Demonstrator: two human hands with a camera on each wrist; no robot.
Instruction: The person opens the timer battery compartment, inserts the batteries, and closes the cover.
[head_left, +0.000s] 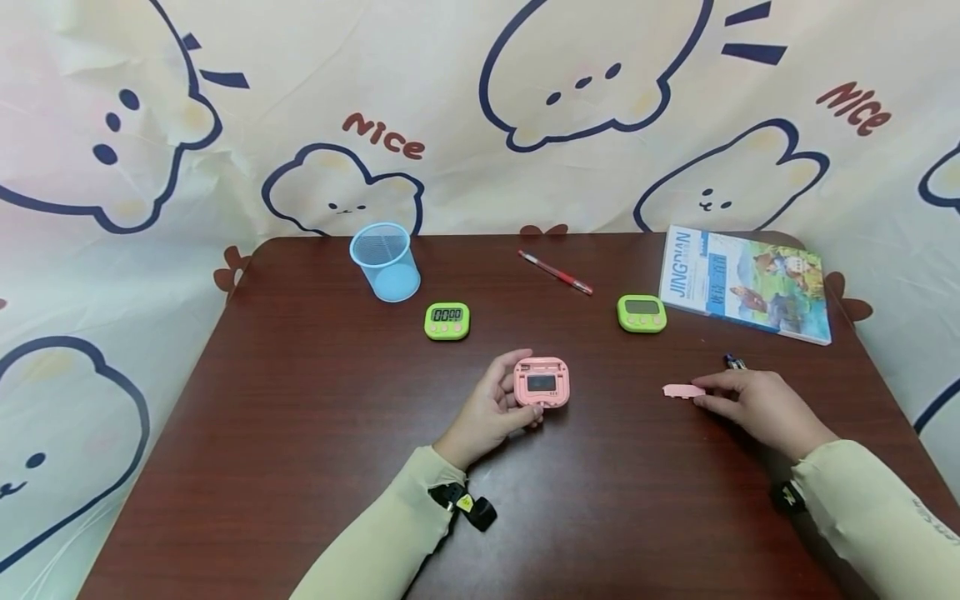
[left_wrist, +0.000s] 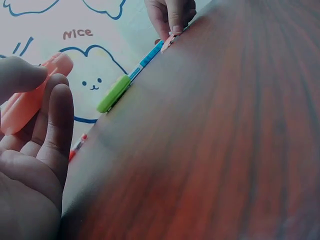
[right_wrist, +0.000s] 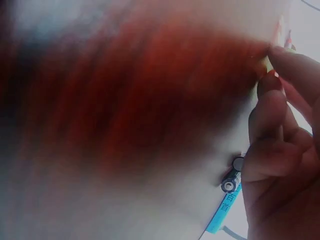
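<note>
Holding rounded timer, thin strip

Desk: dark red-brown, visible wood grain, rounded far corners. Pale cloth behind it and down both sides, some creases. Print on cloth: big cartoon animals in thick navy outline, red-brown "Nice" lettering, brown flowers by the desk edge. Light's soft; pale sheen on the desktop, front middle. Wrist views: desk partly blurred.
</note>
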